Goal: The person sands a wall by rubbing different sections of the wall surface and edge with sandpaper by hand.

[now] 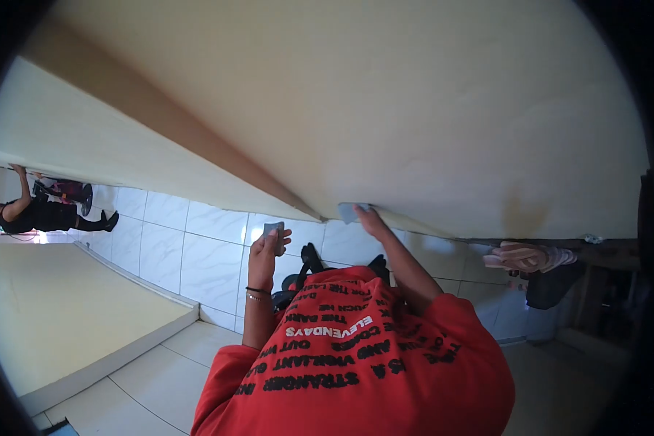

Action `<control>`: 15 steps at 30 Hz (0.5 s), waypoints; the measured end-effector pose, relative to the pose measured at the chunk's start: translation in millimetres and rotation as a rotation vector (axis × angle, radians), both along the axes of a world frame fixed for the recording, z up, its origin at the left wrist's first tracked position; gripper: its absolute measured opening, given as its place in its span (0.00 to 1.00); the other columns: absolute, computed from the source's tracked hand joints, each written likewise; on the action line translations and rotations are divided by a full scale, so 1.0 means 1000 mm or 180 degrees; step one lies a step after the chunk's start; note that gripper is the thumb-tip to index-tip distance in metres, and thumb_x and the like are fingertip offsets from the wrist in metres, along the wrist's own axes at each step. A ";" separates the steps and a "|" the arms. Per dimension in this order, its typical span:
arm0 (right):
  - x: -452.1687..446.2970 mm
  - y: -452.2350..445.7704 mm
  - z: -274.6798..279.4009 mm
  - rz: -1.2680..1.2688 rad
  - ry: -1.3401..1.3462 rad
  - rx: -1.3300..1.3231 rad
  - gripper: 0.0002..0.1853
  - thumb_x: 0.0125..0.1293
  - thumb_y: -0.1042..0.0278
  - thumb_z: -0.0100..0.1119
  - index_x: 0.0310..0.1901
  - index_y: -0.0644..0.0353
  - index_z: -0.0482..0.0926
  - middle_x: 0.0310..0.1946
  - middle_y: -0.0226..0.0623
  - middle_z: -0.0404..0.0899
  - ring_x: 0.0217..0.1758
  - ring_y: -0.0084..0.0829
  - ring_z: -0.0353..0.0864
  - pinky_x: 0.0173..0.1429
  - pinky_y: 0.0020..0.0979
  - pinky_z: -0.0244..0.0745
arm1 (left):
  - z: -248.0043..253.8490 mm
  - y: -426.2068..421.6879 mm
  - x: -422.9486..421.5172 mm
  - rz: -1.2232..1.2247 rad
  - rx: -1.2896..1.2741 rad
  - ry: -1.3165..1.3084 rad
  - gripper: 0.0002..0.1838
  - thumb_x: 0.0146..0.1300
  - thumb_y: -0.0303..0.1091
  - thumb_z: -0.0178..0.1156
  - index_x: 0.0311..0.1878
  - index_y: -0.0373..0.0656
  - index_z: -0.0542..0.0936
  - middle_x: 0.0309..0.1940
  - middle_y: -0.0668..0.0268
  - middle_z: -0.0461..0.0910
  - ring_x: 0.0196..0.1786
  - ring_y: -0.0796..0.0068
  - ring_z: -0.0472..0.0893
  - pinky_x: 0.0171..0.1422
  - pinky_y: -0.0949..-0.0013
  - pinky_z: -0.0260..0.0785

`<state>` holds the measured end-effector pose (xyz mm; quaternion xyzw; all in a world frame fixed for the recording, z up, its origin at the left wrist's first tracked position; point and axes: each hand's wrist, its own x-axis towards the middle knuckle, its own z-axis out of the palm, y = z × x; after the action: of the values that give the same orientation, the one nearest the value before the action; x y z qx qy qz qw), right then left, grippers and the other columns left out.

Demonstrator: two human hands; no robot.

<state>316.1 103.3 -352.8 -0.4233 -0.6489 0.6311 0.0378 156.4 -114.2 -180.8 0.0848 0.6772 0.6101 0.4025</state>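
Note:
My left hand [263, 263] is raised in front of my red shirt, its fingers closed around a small flat grey piece [275, 229]. A dark band and a beaded bracelet circle that wrist. My right hand [371, 221] reaches forward to the cream wall [414, 138], near the wall's corner. Between its fingers and the wall is another flat grey piece [349, 211], lying against the surface. Both pieces look like folded sandpaper or thin pads, but I cannot tell the exact kind.
White marble-look tiles [211, 258] cover the floor. A low cream partition [87, 312] stands at the left. Another person [33, 214] in dark clothes is at the far left, an arm raised to the wall. Striped cloth [530, 256] hangs at the right beside dark furniture [607, 291].

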 end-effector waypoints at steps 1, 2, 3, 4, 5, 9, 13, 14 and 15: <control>0.028 0.013 -0.008 -0.0079 0.0025 0.0139 0.31 0.62 0.42 0.41 0.47 0.69 0.71 0.44 0.48 0.75 0.49 0.36 0.72 0.56 0.34 0.62 | -0.003 0.007 0.007 -0.0120 0.0019 -0.0018 0.19 0.64 0.43 0.47 0.46 0.35 0.74 0.38 0.61 0.79 0.39 0.74 0.77 0.40 0.75 0.66; 0.056 0.028 -0.018 -0.0161 0.0060 0.0287 0.31 0.62 0.42 0.43 0.49 0.68 0.70 0.44 0.45 0.75 0.48 0.34 0.71 0.57 0.33 0.61 | -0.004 0.015 0.013 -0.0242 0.0045 -0.0025 0.19 0.64 0.43 0.47 0.46 0.35 0.74 0.38 0.61 0.79 0.39 0.74 0.77 0.40 0.75 0.66; 0.084 0.042 -0.015 -0.0244 0.0078 0.0212 0.32 0.62 0.42 0.43 0.50 0.69 0.70 0.46 0.45 0.74 0.50 0.34 0.70 0.58 0.33 0.60 | -0.002 0.023 0.019 -0.0313 0.0044 -0.0066 0.19 0.64 0.43 0.46 0.45 0.36 0.74 0.38 0.61 0.79 0.39 0.75 0.77 0.40 0.75 0.65; 0.113 0.054 -0.008 -0.0328 0.0092 0.0135 0.32 0.62 0.43 0.44 0.51 0.69 0.69 0.48 0.44 0.73 0.51 0.34 0.70 0.59 0.32 0.59 | -0.004 0.030 0.024 -0.0329 0.0056 -0.0065 0.19 0.64 0.43 0.46 0.45 0.36 0.74 0.38 0.61 0.79 0.39 0.75 0.77 0.40 0.75 0.65; 0.142 0.065 0.002 -0.0419 -0.0142 0.0318 0.32 0.62 0.43 0.44 0.52 0.69 0.68 0.49 0.44 0.72 0.53 0.35 0.69 0.60 0.32 0.58 | -0.008 0.036 0.029 -0.0440 0.0019 -0.0096 0.19 0.64 0.43 0.46 0.46 0.37 0.74 0.39 0.62 0.79 0.40 0.74 0.77 0.42 0.74 0.65; 0.249 0.110 0.029 -0.0830 -0.1223 0.0929 0.33 0.62 0.43 0.41 0.49 0.73 0.68 0.49 0.57 0.69 0.56 0.48 0.67 0.59 0.37 0.59 | -0.012 0.056 0.043 -0.0694 0.0001 -0.0142 0.19 0.63 0.44 0.47 0.47 0.37 0.74 0.40 0.62 0.78 0.41 0.74 0.77 0.43 0.73 0.66; 0.282 0.126 0.071 -0.0518 -0.2254 0.1240 0.33 0.62 0.45 0.38 0.44 0.76 0.70 0.45 0.68 0.68 0.53 0.56 0.66 0.57 0.44 0.60 | -0.011 0.060 0.053 -0.0715 -0.0060 -0.0204 0.20 0.63 0.44 0.46 0.47 0.37 0.74 0.40 0.62 0.78 0.41 0.74 0.76 0.43 0.73 0.65; 0.271 0.122 0.087 -0.0294 -0.2416 0.1291 0.31 0.62 0.47 0.38 0.43 0.76 0.71 0.44 0.66 0.68 0.52 0.56 0.67 0.56 0.45 0.60 | -0.011 0.059 0.052 -0.0700 -0.0102 -0.0225 0.20 0.64 0.44 0.46 0.48 0.37 0.74 0.40 0.62 0.78 0.40 0.74 0.76 0.43 0.73 0.65; 0.259 0.117 0.094 -0.0072 -0.2579 0.1336 0.30 0.63 0.48 0.37 0.42 0.76 0.71 0.44 0.65 0.69 0.51 0.56 0.67 0.56 0.46 0.60 | -0.018 0.057 0.051 -0.0698 -0.0043 -0.0254 0.20 0.64 0.44 0.46 0.48 0.37 0.74 0.40 0.62 0.78 0.40 0.74 0.76 0.44 0.73 0.65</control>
<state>575.3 219.8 -258.4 -0.6263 -0.7206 0.2690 -0.1273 207.4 -57.6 -198.5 0.1313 0.6514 0.5607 0.4939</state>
